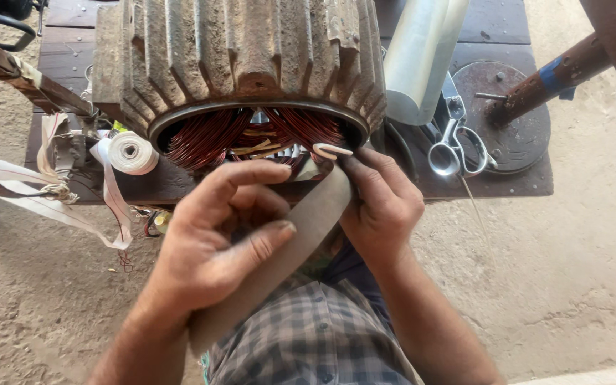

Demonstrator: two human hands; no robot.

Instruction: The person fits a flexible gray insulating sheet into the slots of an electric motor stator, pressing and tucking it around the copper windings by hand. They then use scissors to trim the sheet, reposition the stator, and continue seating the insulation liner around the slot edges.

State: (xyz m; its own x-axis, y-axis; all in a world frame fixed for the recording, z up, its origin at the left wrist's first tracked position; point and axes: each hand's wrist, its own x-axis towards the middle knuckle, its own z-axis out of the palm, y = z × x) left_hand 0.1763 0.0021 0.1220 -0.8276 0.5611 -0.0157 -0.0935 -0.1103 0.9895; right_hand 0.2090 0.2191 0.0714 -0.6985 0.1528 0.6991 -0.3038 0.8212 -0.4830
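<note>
Insulating paper strip (301, 235), grey and long, runs from lower centre of frame up to the stator's (251, 78) open mouth at centre; left hand (215, 242) pinches its middle between thumb and curled fingers, right hand (383, 203) is closed on its upper end at the rim. Judged risk: the strip could buckle or snag on the copper windings (208, 135) if pushed askew. Nearby: white tape roll (131, 152) centre left, scissors (454, 146) and pale rolled sheet (422, 57) upper right; nothing stands between hands and opening.

Sandy dirt floor (579, 271) all around me in daylight, low dark wooden bench (493, 182) before me, round rusty metal plate (515, 121) on it, rusted pipe (557, 75) slanting across my upper right
</note>
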